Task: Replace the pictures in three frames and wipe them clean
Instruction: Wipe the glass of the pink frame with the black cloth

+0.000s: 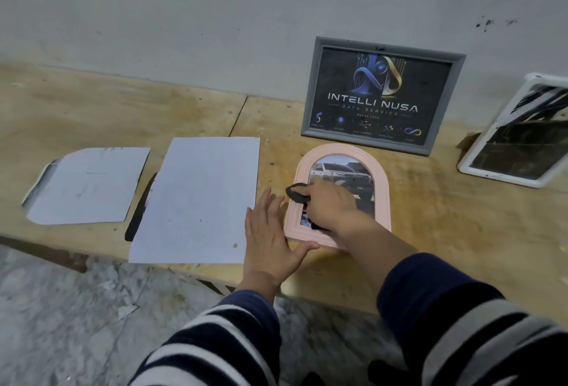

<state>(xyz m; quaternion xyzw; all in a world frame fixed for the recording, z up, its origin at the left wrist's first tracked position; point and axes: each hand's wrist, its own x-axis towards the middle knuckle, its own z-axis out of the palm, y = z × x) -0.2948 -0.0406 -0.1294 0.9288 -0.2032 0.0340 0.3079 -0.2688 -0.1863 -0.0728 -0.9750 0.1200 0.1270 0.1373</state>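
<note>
While the right hand (330, 204) presses a dark cloth (297, 192) on the pink arched frame (381, 182) lying near the surface's (445, 232) front edge, the left hand (270, 238), fingers spread flat, steadies its left side. Probably light, slippery plastic; brace its rim.

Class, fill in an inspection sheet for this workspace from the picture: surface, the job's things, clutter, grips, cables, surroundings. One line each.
Surface: wooden bench, scuffed and stained, seam between boards.
Job's things: pink arched frame lying flat with a car picture; grey frame and white frame leaning on the wall; dark cloth.
Clutter: two white sheets, large sheet and small sheet, face down, dark edges showing beneath.
Grips: left hand flat, steadying the pink frame's edge; right hand holds the cloth on the glass.
Cables: nothing seen.
Surroundings: grey wall with marks; marbled floor.
</note>
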